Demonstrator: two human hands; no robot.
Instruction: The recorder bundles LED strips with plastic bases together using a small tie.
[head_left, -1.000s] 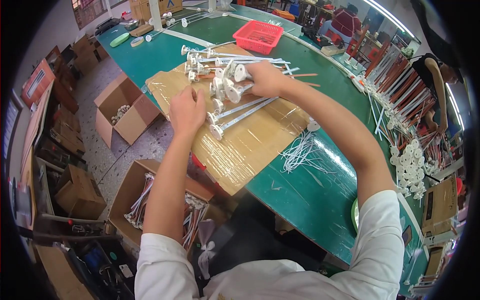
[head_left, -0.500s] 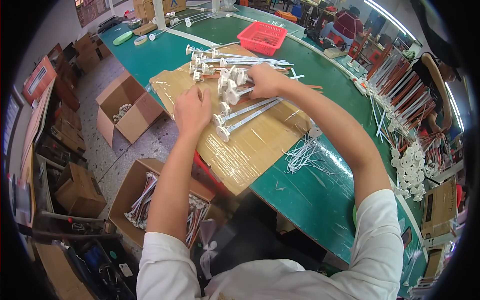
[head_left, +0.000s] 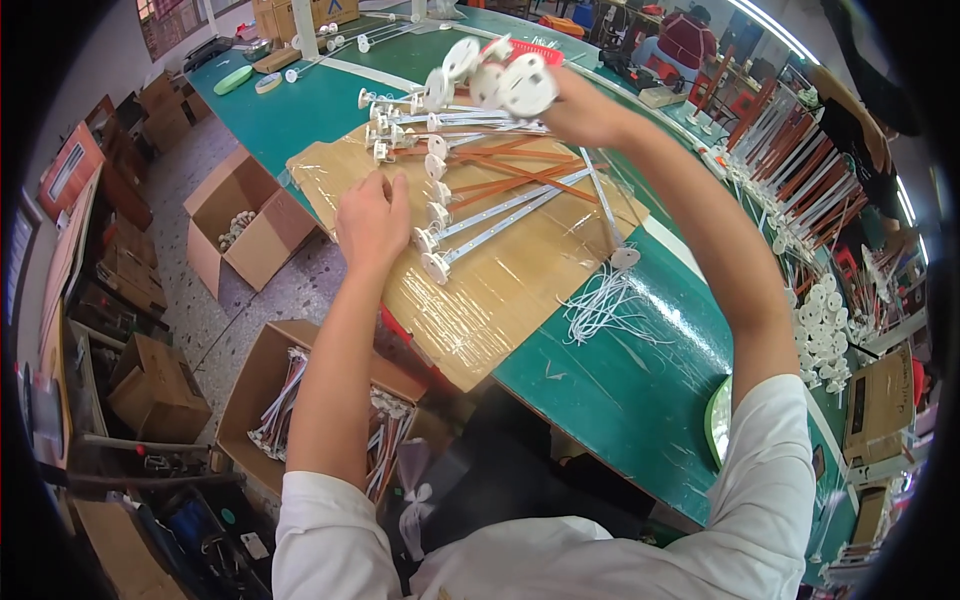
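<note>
My right hand (head_left: 580, 105) is raised above the far side of the cardboard sheet and grips a bunch of strips with round white plastic end discs (head_left: 525, 85). It is slightly blurred, and the bunch's strips are mostly hidden. Below it, more disc-ended strips lie across the cardboard: silvery perforated ones (head_left: 505, 222) nearer me, brown ones (head_left: 515, 180) crossing in the middle, and a silvery pile beyond. At the left part of the cardboard sheet (head_left: 455, 330) rests my left hand (head_left: 372, 220), loosely bent, thumb and fingers apart, holding nothing visible, just left of the discs.
White ties (head_left: 607, 308) lie in a loose bundle on the green table (head_left: 600, 390). A red basket (head_left: 535, 52) stands behind my right hand. Open cartons (head_left: 265, 235) sit on the floor at left. Many more disc-ended strips (head_left: 820, 330) line the right side, near another person.
My right hand has lifted the bunch of disc-ended strips up and away from the cardboard, uncovering the brown strips underneath. My left hand stays nearly in place.
</note>
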